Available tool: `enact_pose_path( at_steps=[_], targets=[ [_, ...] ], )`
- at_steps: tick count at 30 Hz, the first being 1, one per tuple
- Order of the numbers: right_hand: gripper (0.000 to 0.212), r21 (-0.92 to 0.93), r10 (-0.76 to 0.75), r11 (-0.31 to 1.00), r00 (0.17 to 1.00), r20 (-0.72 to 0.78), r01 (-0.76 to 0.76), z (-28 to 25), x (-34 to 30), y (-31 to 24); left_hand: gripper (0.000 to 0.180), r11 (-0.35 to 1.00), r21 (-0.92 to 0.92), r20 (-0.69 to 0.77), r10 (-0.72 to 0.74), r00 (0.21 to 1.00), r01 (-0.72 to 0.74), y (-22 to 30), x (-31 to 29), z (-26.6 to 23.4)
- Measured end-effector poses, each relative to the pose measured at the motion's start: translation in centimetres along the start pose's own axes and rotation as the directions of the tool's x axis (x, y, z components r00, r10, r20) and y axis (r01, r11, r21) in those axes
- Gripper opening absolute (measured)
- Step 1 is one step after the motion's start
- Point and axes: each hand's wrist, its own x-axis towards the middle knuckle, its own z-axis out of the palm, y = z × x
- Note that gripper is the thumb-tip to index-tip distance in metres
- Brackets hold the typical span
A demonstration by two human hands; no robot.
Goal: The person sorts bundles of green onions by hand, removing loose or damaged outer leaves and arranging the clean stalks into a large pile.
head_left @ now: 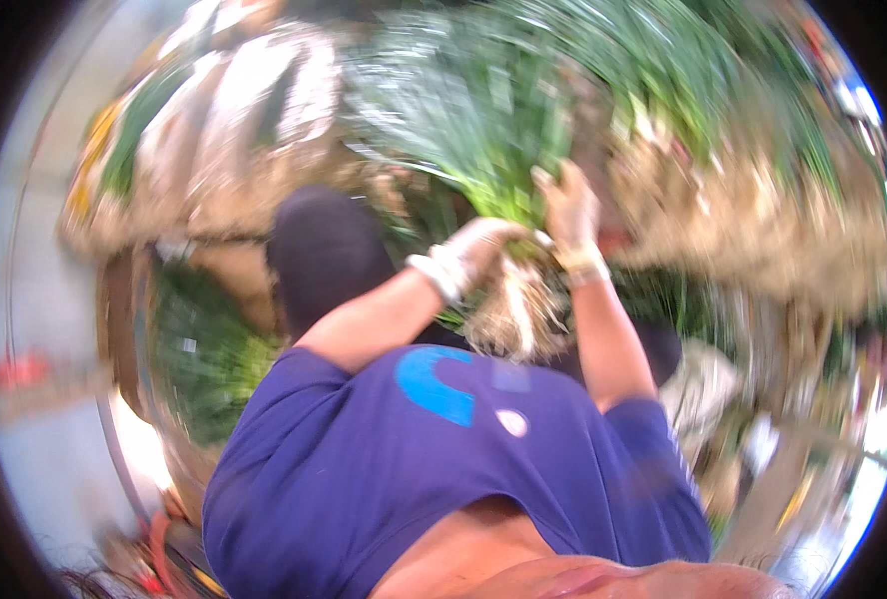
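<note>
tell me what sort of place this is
Likely a place where vegetables are sorted or packed, perhaps at a market stall. The rooted green bunch at the person's left hand, the similar bundles piled to the right, and the shiny wrapped bundles to the left suggest it.

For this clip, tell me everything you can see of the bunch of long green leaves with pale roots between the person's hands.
The bunch of long green leaves with pale, stringy roots looks like fresh, onion-like plants. Its leaves fan out toward the top of the picture, narrowing to lighter green stems near the hands. Below, the tangled whitish-tan roots point toward the person's body. The left hand grips it near the base; the right hand is at its right side. Blur hides the leaf tips.
</note>
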Motion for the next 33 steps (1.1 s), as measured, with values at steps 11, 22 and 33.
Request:
enact_pose_path(
  at_steps=[11, 22, 33],
  targets=[
    [0.026, 0.870, 0.248, 0.185, 0.878, 0.409, -0.457, -1.2, 3.6, 8.1, 0.013, 0.965, -0.253, 0.291, 0.006, 0.957, 0.071, -0.9, -1.1, -1.0],
    [0.029, -0.461, -0.124, 0.131, 0.475, 0.871, 0.878, -1.0, -5.5, 11.0, 0.041, 0.880, -0.323, 0.235, 0.431, 0.871, -0.348, 5.5, -2.2, -2.7],
    [0.028, -0.418, 0.263, 0.852, 0.947, -0.181, -0.317, -8.5, 9.7, 2.7, 0.047, 0.930, -0.323, 0.214, 0.251, 0.944, -0.174, 4.0, 0.6, -3.1]
  ],
)
